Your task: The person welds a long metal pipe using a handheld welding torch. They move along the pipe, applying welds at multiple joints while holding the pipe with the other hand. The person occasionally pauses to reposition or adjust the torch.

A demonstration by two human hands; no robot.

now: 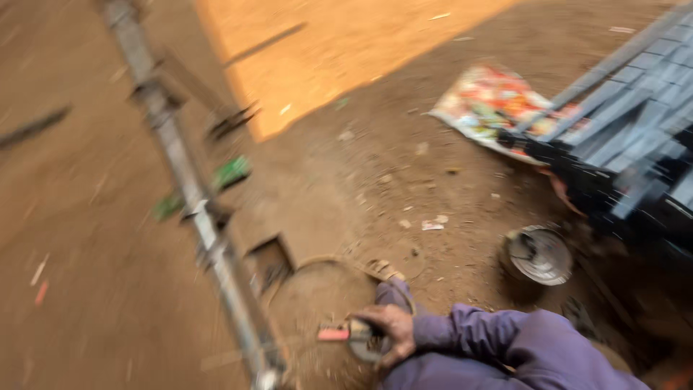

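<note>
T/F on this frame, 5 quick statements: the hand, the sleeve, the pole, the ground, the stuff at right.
1. A hand grips a small round tool with a red tip. True.
2. The sleeve is bright yellow. False: it is purple.
3. A long grey metal pole crosses the left of the view. True.
4. The ground is green grass. False: it is bare reddish-brown dirt.
5. A round metal bowl lies on the dirt at right. True, though motion blur hides its detail.
</note>
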